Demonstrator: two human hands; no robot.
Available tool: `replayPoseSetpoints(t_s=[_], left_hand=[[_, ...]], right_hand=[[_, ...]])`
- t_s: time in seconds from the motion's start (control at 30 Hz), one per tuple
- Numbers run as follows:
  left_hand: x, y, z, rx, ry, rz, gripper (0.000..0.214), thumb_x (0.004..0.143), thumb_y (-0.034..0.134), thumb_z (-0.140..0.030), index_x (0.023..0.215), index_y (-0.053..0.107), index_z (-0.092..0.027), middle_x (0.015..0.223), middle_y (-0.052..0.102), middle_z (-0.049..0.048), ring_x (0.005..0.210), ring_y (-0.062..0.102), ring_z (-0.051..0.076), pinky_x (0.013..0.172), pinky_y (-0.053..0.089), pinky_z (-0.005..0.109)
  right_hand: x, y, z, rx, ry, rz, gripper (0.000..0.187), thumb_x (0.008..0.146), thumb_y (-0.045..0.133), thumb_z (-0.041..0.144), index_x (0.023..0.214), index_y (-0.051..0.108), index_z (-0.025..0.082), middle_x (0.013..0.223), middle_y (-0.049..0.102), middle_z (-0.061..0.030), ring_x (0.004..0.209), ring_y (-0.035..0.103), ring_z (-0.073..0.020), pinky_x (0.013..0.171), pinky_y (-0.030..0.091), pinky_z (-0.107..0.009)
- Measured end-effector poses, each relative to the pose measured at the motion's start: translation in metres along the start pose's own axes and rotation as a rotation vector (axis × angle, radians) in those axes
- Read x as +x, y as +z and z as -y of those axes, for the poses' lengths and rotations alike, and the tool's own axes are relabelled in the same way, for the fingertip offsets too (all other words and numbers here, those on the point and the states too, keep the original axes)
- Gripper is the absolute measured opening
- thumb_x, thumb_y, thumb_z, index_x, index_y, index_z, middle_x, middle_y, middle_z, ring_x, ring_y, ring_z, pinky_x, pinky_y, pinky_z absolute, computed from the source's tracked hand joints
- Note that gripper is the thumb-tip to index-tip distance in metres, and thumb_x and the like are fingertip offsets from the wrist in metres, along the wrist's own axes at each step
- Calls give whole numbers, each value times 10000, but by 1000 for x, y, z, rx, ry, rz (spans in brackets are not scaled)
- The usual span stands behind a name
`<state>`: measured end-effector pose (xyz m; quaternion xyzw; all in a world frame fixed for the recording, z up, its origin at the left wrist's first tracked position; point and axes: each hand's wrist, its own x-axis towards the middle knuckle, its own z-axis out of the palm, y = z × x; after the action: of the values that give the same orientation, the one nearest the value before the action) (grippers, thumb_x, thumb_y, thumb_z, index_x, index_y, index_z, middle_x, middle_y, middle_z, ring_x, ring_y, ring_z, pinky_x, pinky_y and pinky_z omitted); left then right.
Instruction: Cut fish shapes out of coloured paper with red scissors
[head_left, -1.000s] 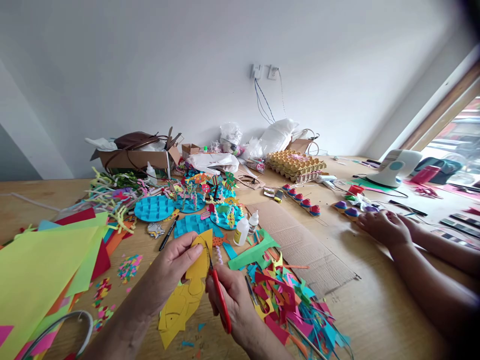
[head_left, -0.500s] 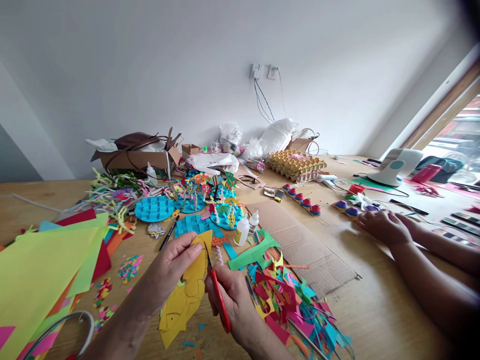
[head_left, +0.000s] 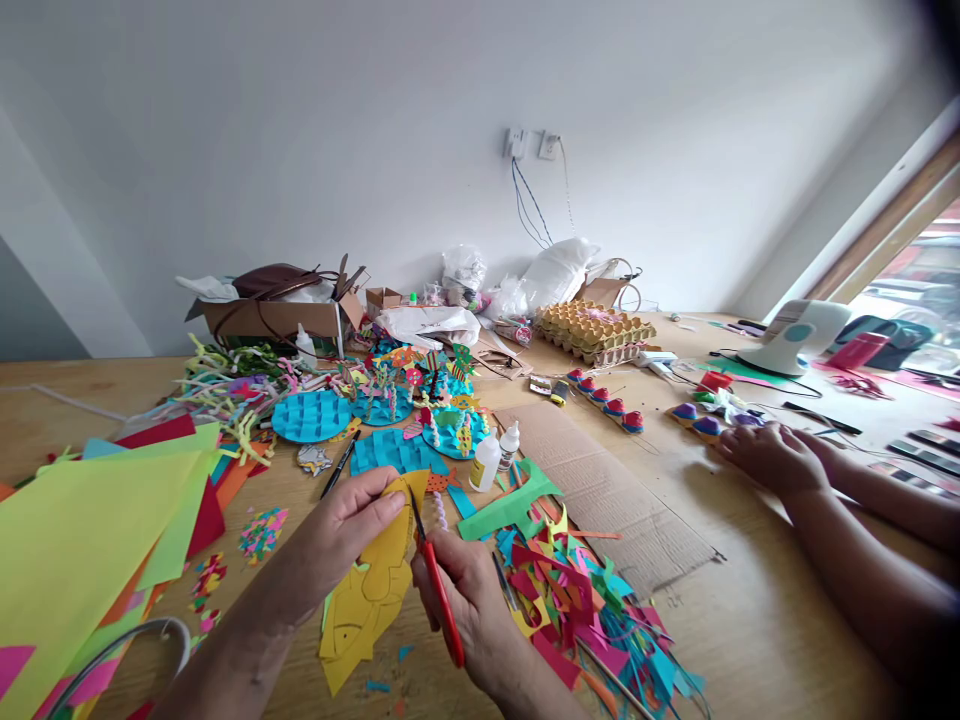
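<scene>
My left hand (head_left: 341, 535) pinches the upper edge of a yellow paper sheet (head_left: 367, 595) with fish outlines drawn on it. My right hand (head_left: 469, 605) is closed round red-handled scissors (head_left: 435, 580), whose blades point up into the yellow paper near my left thumb. Both hands hover just above the wooden table (head_left: 750, 620). A heap of coloured paper scraps (head_left: 577, 600) lies right of my right hand.
Large coloured paper sheets (head_left: 90, 530) lie at the left. Blue paper discs with decorations (head_left: 390, 420), glue bottles (head_left: 487, 460), a black marker (head_left: 337, 465) and a cardboard sheet (head_left: 600, 480) sit ahead. Another person's hands (head_left: 772, 455) rest at the right. Egg trays (head_left: 592, 330) and a box (head_left: 270, 310) stand at the back.
The scissors and the yellow paper have shifted slightly as the cut moves along the paper. The other person's hands stay in place.
</scene>
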<state>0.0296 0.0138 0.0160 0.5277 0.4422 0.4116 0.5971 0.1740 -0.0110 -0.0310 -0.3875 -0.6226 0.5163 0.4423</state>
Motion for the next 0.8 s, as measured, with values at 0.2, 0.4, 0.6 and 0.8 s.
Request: replayPoseSetpoints(t_s=[0.2,0.4,0.6,0.8], left_hand=[[-1,0,1,24,5,-23,204,693,634,-407,665,579,-213,576,514,-55,561,444,117,508,382,194],[0,-1,4,78,32,-60,225,720,610,-424,664,576,-209,592,509,-52,581,435,120,521,376,195],[0,-6,7,108,26,22,216,736,595,-411,669,572,-206,607,528,-42,594,453,130,527,381,207],[-1,-5,3,91,17,13,204,711,617,-399,658,582,-205,605,538,-35,578,467,136,515,391,216]], right_hand=[[-1,-1,-1,-32,-15,-1,372,846,406,404,555,287,206,530,206,68,471,225,-80,418,177,-218],[0,-2,-2,-74,-35,2,342,838,409,337,545,293,204,520,211,67,477,233,-84,429,187,-222],[-1,-1,-4,-94,-30,-5,312,839,404,282,550,317,199,521,233,63,489,255,-89,444,199,-224],[-1,1,-12,-94,-63,-24,324,848,415,242,549,300,195,521,246,63,489,245,-83,443,191,-220]])
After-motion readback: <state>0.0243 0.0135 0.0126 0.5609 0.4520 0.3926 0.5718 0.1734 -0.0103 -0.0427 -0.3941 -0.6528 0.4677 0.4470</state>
